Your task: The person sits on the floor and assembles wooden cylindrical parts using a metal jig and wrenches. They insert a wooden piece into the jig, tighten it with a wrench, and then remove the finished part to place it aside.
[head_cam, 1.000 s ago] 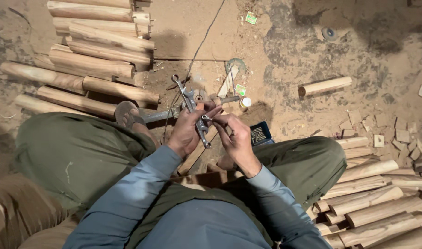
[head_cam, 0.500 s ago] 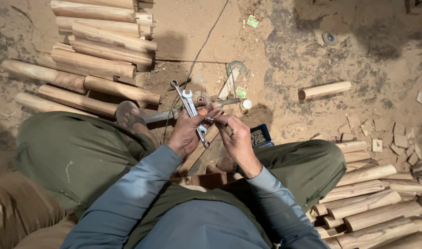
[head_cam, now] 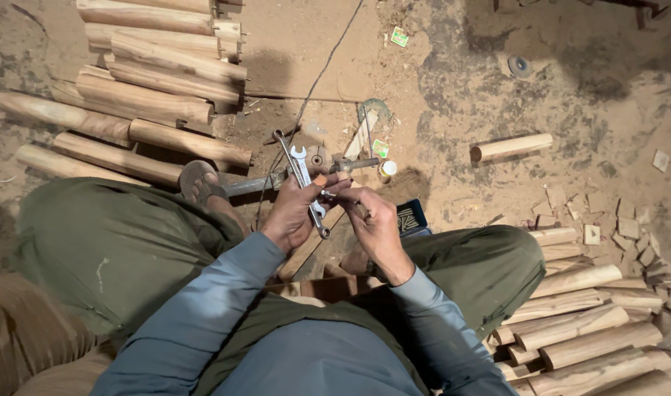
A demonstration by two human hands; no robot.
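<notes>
Seated on dirt floor [head_cam: 452, 110], knees apart, both hands up front over a metal rod [head_cam: 262, 182] w/ small wooden disc [head_cam: 318, 156] lying on the ground. Left hand [head_cam: 295, 213] closed round a bunch of spanners [head_cam: 304, 176], open-end heads fanning up & away from the body, ring end poking out below the palm. Right hand [head_cam: 375, 224] just beside, fingers curled in at the lower part of the bunch; can't tell if gripping or only touching. Sandalled foot [head_cam: 200, 182] next to the rod, left side. Stack of rough wooden billets [head_cam: 159, 81] beyond the left knee, more billets [head_cam: 584, 323] piled by the right knee, one lone billet [head_cam: 511, 147] lying well apart on the right. Thin cable [head_cam: 313, 88] running away across the floor. Small white cap [head_cam: 388, 168] near rod end. Offcut blocks [head_cam: 606, 227] scattered far right. Vs 1 s ago: spanner heads closer together, less splayed, bunch tilted a bit more upright; hands in much the same spot.
</notes>
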